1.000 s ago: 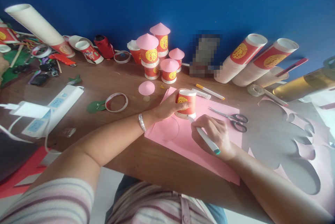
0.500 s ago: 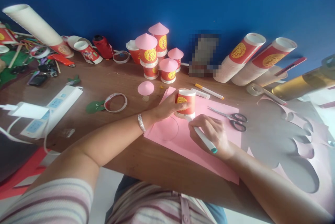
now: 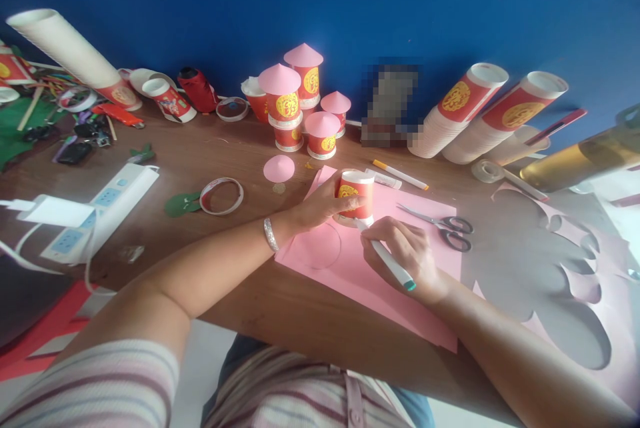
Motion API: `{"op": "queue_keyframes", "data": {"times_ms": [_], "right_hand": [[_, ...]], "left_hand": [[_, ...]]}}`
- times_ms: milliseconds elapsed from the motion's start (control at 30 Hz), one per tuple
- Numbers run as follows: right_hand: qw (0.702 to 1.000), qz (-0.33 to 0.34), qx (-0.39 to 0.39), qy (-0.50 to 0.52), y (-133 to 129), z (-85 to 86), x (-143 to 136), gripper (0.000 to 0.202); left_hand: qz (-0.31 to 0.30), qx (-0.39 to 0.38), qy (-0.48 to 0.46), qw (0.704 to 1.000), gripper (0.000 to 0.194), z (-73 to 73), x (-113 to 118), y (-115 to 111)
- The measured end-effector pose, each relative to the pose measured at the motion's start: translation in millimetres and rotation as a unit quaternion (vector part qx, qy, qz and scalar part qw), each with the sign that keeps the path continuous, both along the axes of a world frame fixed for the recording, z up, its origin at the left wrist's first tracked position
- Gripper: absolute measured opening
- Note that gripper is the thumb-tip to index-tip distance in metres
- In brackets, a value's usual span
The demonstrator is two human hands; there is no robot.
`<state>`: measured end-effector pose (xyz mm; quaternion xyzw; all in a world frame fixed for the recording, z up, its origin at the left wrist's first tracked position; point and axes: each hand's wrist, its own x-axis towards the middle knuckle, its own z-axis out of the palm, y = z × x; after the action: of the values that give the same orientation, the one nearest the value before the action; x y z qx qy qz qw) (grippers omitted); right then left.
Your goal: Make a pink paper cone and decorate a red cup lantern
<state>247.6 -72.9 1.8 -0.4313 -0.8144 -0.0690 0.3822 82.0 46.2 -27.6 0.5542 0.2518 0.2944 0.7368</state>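
Left hand: you grip the red-and-white paper cup, frame centre.
Right hand: you clamp the white, green-ended marker, tip by the cup's lower edge.

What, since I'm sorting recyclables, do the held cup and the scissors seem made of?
The held cup: probably coated paper, slightly glossy; its printed red side catches light. The scissors: blades apparently metal, thin and grey; handles likely plastic, dark and smooth.

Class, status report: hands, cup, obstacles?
Left hand gripping red cup. Marker in right hand, tip at cup's lower edge. Scissors lie nearby, clear of both hands.
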Motion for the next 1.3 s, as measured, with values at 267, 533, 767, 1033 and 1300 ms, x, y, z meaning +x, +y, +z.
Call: {"op": "queue_keyframes", "data": {"times_ms": [267, 533, 767, 1033, 1300], "right_hand": [[1.000, 0.000, 0.001, -0.002, 0.6, 0.4, -0.1, 0.026], [1.000, -0.006, 0.007, -0.003, 1.1, 1.5, 0.2, 0.025], [1.000, 0.002, 0.010, 0.008, 1.4, 1.3, 0.7, 0.021], [1.000, -0.002, 0.014, 0.005, 1.2, 0.4, 1.5, 0.022], [1.000, -0.012, 0.012, -0.003, 0.5, 0.9, 2.1, 0.022]], "left_hand": [[-0.009, -0.002, 0.007, 1.000, 0.058, 3.4, -0.7, -0.7], [-0.017, -0.002, 0.002, 1.000, 0.054, 5.3, -1.4, -1.7], [-0.009, 0.009, 0.011, 1.000, 0.059, 1.1, -2.0, 0.1], [-0.014, 0.013, 0.008, 1.000, 0.055, 3.1, -1.7, -0.3], [-0.020, 0.004, -0.001, 1.000, 0.052, 4.9, -1.5, -1.2]]}}
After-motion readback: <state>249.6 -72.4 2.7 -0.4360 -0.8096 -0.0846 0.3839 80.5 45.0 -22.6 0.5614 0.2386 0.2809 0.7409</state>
